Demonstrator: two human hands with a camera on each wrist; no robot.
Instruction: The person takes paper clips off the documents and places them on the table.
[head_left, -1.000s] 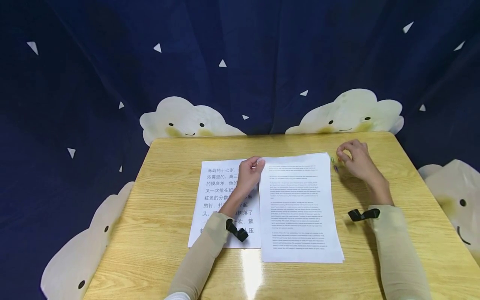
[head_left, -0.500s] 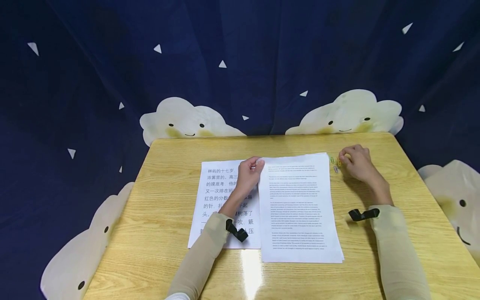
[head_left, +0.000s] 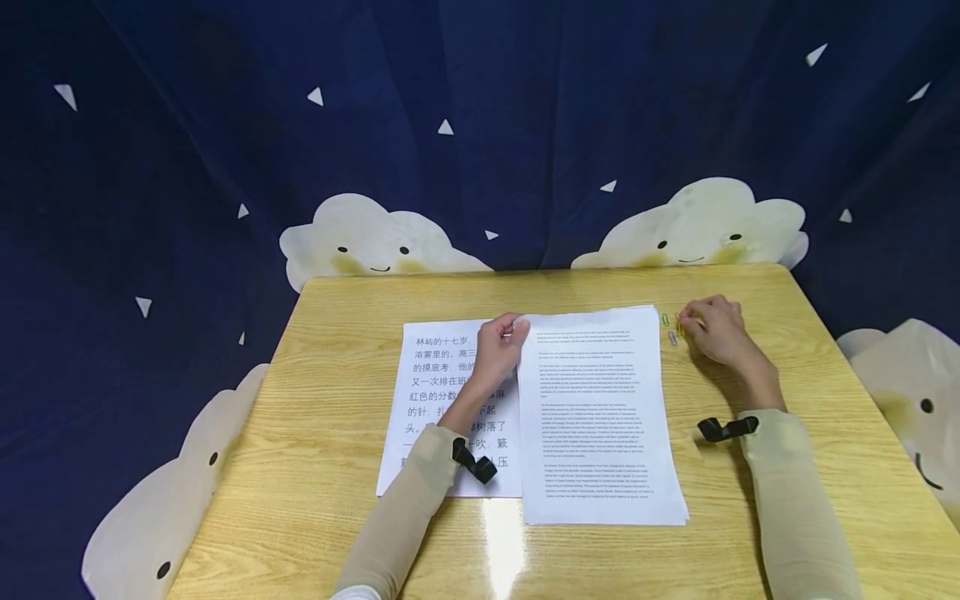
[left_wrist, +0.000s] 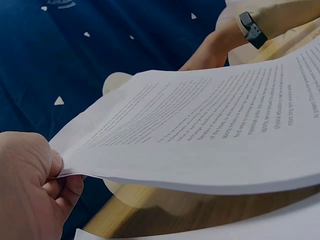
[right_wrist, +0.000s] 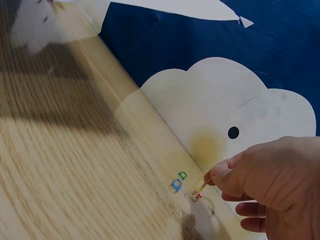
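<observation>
My left hand (head_left: 497, 348) pinches the top left corner of a stack of printed sheets (head_left: 596, 417). In the left wrist view the thumb (left_wrist: 56, 162) lies on top of the paper and the stack's near edge is lifted and bowed. To the right of the stack, my right hand (head_left: 716, 332) pinches a yellow paper clip (right_wrist: 204, 184) between thumb and forefinger. A small red clip (right_wrist: 198, 195) shows just below it; whether the two are hooked together I cannot tell. A green paper clip (right_wrist: 182, 175) and a blue paper clip (right_wrist: 176, 185) lie beside them.
A second sheet with large Chinese characters (head_left: 427, 392) lies to the left, partly under my left forearm. Everything rests on a wooden table (head_left: 337, 533). Behind its far edge hangs a dark blue curtain (head_left: 480, 83) with white clouds.
My right hand has come slightly down and the yellow clip now shows at its fingertips. The left hand keeps its pinch on the stack's corner.
</observation>
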